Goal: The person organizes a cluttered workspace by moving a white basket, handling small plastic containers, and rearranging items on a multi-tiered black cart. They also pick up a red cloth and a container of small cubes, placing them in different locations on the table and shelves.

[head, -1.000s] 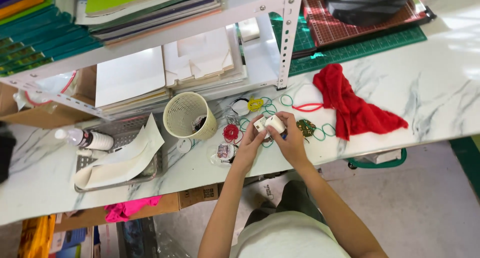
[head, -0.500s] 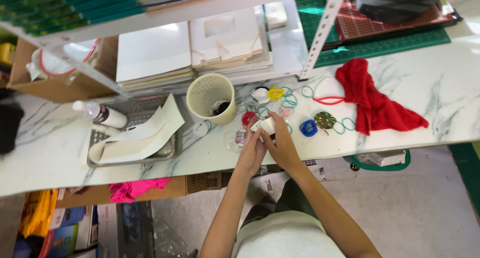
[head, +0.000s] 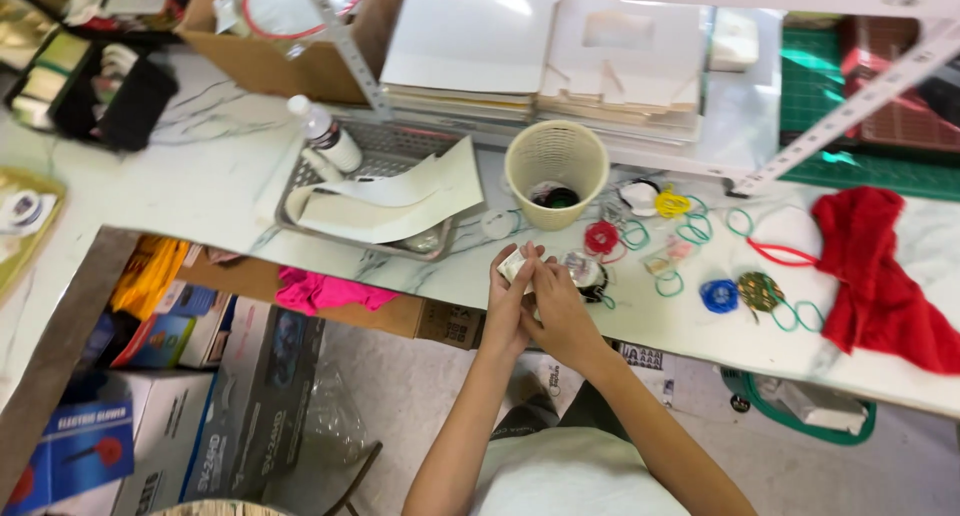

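Note:
Both my hands meet at the front edge of a white marble-patterned table [head: 200, 191]. My left hand [head: 507, 306] and my right hand [head: 560, 311] together pinch a small white object [head: 514, 264] between the fingertips. Just right of them lie a small round dark-and-clear piece [head: 583, 271], a red round piece [head: 601, 239] and several teal rings [head: 668, 284]. A cream mesh cup [head: 556, 174] stands upright behind my hands with dark items inside.
A red cloth [head: 880, 276] lies at the right. Blue [head: 718, 296] and green-brown [head: 761, 291] discs sit left of it. A metal tray [head: 375, 171] holds cream strips and a white bottle [head: 325, 134]. Stacked white sheets [head: 540, 56] fill a shelf. Boxes and pink fabric [head: 320, 291] sit under the table.
My hands have drawn back from the ring cluster to the table's front edge, still together on the small white object. The view has swung left and downward.

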